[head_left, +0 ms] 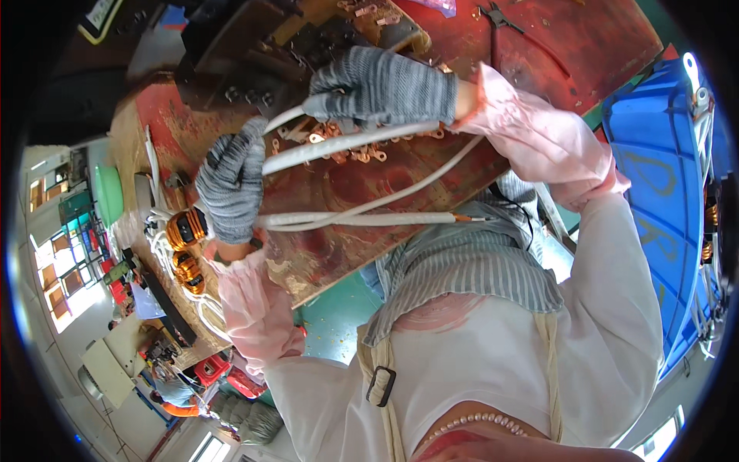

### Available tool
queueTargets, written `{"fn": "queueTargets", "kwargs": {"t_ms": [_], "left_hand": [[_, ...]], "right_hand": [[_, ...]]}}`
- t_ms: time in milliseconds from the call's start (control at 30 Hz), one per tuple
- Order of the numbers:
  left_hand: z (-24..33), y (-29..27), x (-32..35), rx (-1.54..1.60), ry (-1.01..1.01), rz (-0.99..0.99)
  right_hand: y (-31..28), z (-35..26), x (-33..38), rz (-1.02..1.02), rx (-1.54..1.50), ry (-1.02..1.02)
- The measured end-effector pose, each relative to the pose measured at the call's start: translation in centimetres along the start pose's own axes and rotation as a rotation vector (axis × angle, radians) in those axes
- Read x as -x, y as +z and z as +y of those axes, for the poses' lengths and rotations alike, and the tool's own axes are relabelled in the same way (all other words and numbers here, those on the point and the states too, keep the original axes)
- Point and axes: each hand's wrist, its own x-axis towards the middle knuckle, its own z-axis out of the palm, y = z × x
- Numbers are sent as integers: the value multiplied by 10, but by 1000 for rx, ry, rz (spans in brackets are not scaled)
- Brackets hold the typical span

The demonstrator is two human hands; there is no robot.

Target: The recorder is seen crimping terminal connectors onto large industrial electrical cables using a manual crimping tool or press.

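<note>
- A worker's gloved left hand [231, 181] closes its grip around a bundle of white sleeved leads [346, 142], just beside an orange-wound copper coil [185, 229] at the red tabletop [539, 54] edge.
- The gloved right hand [381, 85] lies curled over the same leads farther along; whether its grip pinches them cannot be told.
- A scatter of copper ring terminals [358, 152] sits under the leads, between the 2 hands.
- Judged from this pose, the work goes best with the leads kept taut and straight, bare ends clear of the terminals.
- Both wrists bend inward, pink sleeves [539, 131] bunched; a blue crate [654, 169] stands to the right.
</note>
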Motion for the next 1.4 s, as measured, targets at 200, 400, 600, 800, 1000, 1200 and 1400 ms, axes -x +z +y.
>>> {"fn": "queueTargets", "kwargs": {"t_ms": [200,400,600,800,1000,1200,1400], "left_hand": [[2,3,2,46,-8,-28],[-5,3,9,59,-37,20],[-4,-4,19,32,-33,-57],[-34,-27,44,-256,-114,-242],[-54,-23,71,-110,-356,-1],[-47,-37,116,278,-384,226],[-32,-35,162,414,-328,275]], "right_hand": [[-1,-2,14,37,22,154],[-34,-13,65,255,42,-112],[-38,3,139,176,849,-392],[-23,12,158,145,1184,-422],[-4,11,208,-132,746,-75],[6,24,200,-175,496,103],[-16,24,176,-196,544,9]]}}
